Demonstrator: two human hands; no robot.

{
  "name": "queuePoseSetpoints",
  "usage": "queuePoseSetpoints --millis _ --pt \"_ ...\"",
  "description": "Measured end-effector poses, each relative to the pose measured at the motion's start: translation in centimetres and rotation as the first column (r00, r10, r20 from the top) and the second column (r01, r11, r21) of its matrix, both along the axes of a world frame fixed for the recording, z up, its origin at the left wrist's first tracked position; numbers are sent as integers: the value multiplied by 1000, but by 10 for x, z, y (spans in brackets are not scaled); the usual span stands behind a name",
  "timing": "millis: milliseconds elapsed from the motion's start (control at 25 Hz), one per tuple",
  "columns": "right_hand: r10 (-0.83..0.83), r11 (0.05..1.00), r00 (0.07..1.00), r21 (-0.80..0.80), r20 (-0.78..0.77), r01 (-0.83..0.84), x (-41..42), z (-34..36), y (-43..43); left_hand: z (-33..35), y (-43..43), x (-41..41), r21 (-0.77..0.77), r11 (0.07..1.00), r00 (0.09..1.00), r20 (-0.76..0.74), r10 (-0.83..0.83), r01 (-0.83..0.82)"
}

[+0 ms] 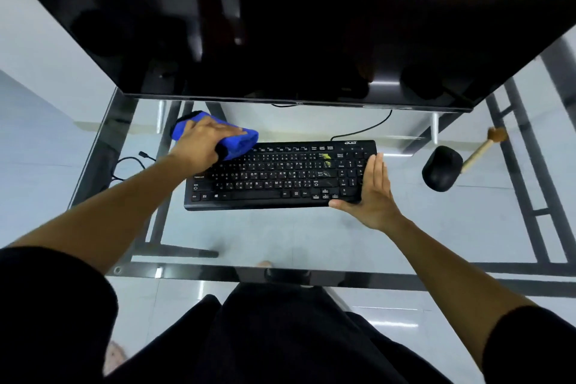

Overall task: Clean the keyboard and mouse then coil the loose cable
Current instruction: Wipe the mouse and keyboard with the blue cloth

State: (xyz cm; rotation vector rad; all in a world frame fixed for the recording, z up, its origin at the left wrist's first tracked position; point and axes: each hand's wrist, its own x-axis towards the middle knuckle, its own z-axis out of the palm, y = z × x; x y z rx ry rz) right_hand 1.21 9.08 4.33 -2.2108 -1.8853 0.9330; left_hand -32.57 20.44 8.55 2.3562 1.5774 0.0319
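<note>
A black keyboard (274, 178) lies on the glass desk (280, 237) in the middle. My left hand (202, 143) presses a folded blue cloth (240, 142) onto the keyboard's top left corner. My right hand (374, 193) clasps the keyboard's right end, fingers flat along its edge and thumb under the front corner. A black mouse (442, 168) sits to the right of the keyboard, apart from both hands. A loose black cable (131, 162) with a plug lies at the desk's left edge. The keyboard's own cable (364, 129) runs back under the monitor.
A large dark monitor (296, 25) overhangs the back of the desk. A small wooden-handled brush (484, 146) lies just right of the mouse. The desk's black metal frame (311, 277) shows through the glass, and its front edge is near my lap.
</note>
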Motion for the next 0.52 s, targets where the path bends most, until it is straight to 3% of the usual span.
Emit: queuePoseSetpoints --millis 240,400,520 --pt "-18 998 992 -56 123 25 -19 21 8 -8 -14 -15 50 985 985 53 163 -166" --pt "257 965 951 4 170 -261 -79 29 18 -5 -13 13 73 975 977 48 208 -211" --pt "440 898 888 -53 137 -437 -133 23 25 -4 -16 37 71 981 983 44 179 -182"
